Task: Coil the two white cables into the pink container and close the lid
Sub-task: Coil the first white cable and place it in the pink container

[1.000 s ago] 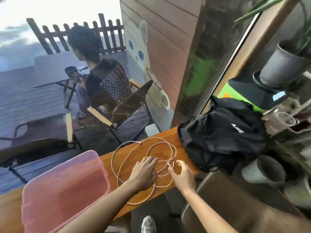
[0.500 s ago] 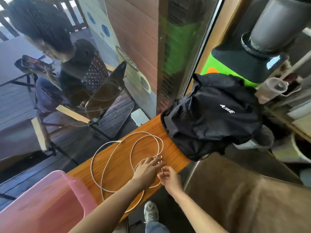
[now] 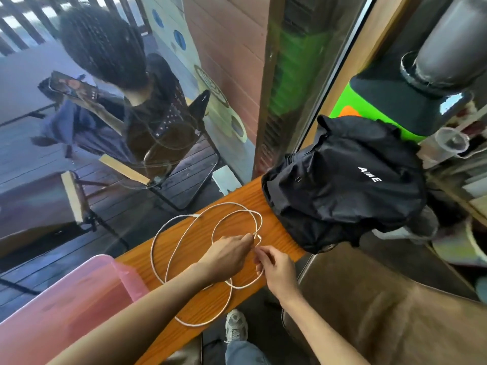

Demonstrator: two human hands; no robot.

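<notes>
The translucent pink plastic container (image 3: pixel 66 306) sits at the near left on the narrow orange wooden counter (image 3: pixel 279 233). Thin white cables (image 3: pixel 181 238) lie in loose loops on the counter beside it. The left hand (image 3: pixel 226 256) pinches a cable end; the right hand (image 3: pixel 276 270) curls around a loop. Beyond them rests a black fabric backpack (image 3: pixel 342 180).

Bare forearms, no sleeves; left hand (image 3: pixel 226 255) and right hand (image 3: pixel 278 270) ungloved; blue jeans (image 3: pixel 243 353); grey-white sneaker (image 3: pixel 236 326).
</notes>
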